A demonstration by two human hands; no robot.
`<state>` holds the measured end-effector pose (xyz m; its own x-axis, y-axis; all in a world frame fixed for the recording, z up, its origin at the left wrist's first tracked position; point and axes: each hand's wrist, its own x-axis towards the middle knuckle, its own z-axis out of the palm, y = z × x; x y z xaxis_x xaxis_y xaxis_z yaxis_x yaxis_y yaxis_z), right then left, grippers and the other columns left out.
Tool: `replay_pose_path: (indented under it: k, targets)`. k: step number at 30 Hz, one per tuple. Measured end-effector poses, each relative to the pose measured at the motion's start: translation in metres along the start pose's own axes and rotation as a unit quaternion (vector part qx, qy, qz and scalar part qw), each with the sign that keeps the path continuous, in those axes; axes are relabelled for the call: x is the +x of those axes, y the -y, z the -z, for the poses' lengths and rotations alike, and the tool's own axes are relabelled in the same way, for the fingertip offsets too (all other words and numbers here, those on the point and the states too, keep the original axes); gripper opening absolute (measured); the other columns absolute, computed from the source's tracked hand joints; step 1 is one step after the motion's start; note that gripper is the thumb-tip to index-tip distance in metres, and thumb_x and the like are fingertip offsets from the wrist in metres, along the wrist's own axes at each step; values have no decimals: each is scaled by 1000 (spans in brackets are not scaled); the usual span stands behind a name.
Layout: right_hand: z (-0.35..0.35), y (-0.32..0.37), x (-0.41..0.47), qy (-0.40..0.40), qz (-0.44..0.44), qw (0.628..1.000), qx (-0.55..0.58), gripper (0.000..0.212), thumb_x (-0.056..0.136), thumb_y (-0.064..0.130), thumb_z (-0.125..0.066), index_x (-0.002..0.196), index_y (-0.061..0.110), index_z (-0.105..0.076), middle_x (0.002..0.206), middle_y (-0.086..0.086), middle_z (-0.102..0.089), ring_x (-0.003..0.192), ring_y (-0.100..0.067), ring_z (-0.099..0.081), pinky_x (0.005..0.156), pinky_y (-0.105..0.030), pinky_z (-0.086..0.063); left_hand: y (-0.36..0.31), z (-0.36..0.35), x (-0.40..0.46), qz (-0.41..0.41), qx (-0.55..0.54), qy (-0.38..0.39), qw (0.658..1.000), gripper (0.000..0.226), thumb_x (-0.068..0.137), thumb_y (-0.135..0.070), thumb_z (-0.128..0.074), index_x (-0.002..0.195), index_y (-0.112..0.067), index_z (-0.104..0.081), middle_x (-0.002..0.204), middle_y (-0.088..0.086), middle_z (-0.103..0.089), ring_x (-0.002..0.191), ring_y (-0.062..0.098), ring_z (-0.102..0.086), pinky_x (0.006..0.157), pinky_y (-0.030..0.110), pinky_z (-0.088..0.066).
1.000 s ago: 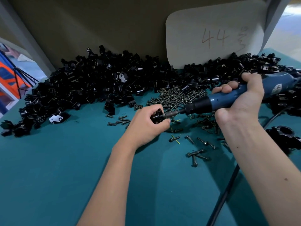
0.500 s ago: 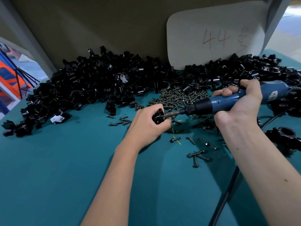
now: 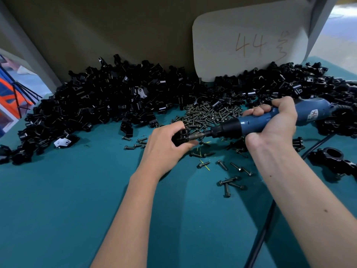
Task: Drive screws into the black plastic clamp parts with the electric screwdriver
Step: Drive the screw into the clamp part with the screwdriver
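My left hand (image 3: 164, 147) grips a small black clamp part (image 3: 180, 137) just above the teal table. My right hand (image 3: 274, 122) is wrapped around the blue electric screwdriver (image 3: 251, 124), which lies almost level and points left. Its metal bit (image 3: 198, 134) is pressed into the clamp part at my left fingertips. A heap of loose screws (image 3: 208, 115) lies just behind the hands. A long pile of black clamp parts (image 3: 108, 101) runs along the back of the table.
Scattered screws (image 3: 229, 180) lie on the teal table (image 3: 58, 209) below my right wrist. A larger black clamp assembly (image 3: 334, 157) sits at the right edge. The screwdriver's black cord (image 3: 262, 235) trails toward me. A white card marked 44 (image 3: 249, 41) leans on the back wall.
Both hands and the screwdriver have dropped slightly in view, the screwdriver levelling out. The bit stays engaged with the clamp part held in my left hand.
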<state>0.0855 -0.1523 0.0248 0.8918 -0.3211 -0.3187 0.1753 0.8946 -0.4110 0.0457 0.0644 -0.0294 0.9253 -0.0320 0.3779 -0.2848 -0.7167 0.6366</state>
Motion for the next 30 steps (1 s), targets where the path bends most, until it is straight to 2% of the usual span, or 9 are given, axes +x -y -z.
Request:
replay_pose_path:
  k: [2, 6, 9, 14, 19, 26, 30]
  targets:
    - [0, 0, 0, 0, 0, 1000, -2, 21, 88, 6, -60, 79, 13, -42, 60, 1, -46, 47, -15, -42, 56, -29, -46, -1, -1, 1, 0, -28, 0, 1000, 47, 83, -49, -83, 71, -21, -48, 65, -8, -50, 58, 8, -38, 51, 22, -24]
    - [-1, 1, 0, 2, 9, 1000, -10, 20, 88, 6, -59, 79, 13, -42, 59, 1, -46, 47, -15, -42, 55, -29, -46, -1, -4, 2, 8, -44, 11, 999, 45, 82, -47, -84, 68, -21, -50, 66, -5, -49, 60, 7, -38, 53, 27, -28]
    - [-2, 0, -2, 4, 16, 1000, -12, 20, 88, 6, -58, 78, 13, -42, 59, 1, -46, 47, -15, -42, 55, -29, -46, -4, -5, 2, 5, -32, 1, 999, 49, 84, -43, -83, 68, -24, -41, 70, -8, -45, 64, 9, -37, 56, 26, -29]
    - [-4, -2, -6, -3, 27, 1000, -10, 21, 88, 4, -59, 76, 12, -43, 59, 0, -47, 47, -16, -43, 54, -30, -46, -5, -8, -1, 4, 16, -32, 999, 42, 90, -41, -78, 75, -17, -46, 77, -2, -47, 69, 12, -40, 56, 24, -28]
    - [-3, -3, -6, -5, 34, 999, -14, 20, 88, 3, -58, 77, 11, -43, 58, -1, -48, 46, -17, -43, 54, -31, -46, -9, -10, -3, 8, 49, -41, 998, 38, 92, -35, -77, 79, -17, -46, 79, -3, -44, 70, 17, -41, 57, 33, -32]
    - [-3, -6, -7, -3, 39, 999, -15, 19, 88, 3, -58, 78, 11, -43, 58, -1, -47, 45, -17, -43, 55, -32, -46, -10, -10, -4, 4, 47, -47, 998, 39, 92, -31, -78, 78, -18, -44, 78, -2, -42, 68, 16, -38, 57, 33, -27]
    - [-3, -7, -8, -8, 35, 999, -12, 20, 88, 3, -57, 78, 12, -43, 57, -1, -47, 45, -16, -42, 54, -31, -45, -10, -9, -5, -11, 36, -45, 998, 42, 92, -36, -77, 78, -15, -44, 79, 0, -43, 69, 17, -37, 57, 32, -30]
